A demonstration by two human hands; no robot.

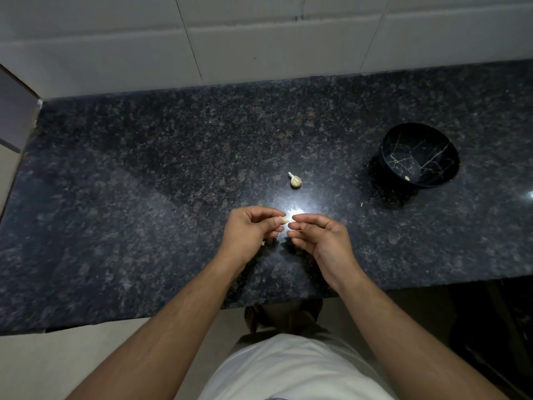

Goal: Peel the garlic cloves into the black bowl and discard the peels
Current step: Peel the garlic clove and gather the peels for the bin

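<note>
pale garlic clove (284, 220) pinched between left hand (250, 230) and right hand (318, 236).

Beyond my fingertips (284, 220), a polished speckled granite counter (144, 197) glares with reflected light. A papery-skinned garlic piece (295, 180) lies just past them; to their right, a glossy black bowl (432, 180), veined like marble.

1 view only: head cam, sitting above the scene, looking forward and steeply down onto the dark granite counter (144, 197). Wide-angle lens is bending the edges. It's taking in the tiled wall (259, 39) at top, the wearer's forearms and white shirt (288, 370) at bottom, hands near centre. No 2nd view sharing anything.
</note>
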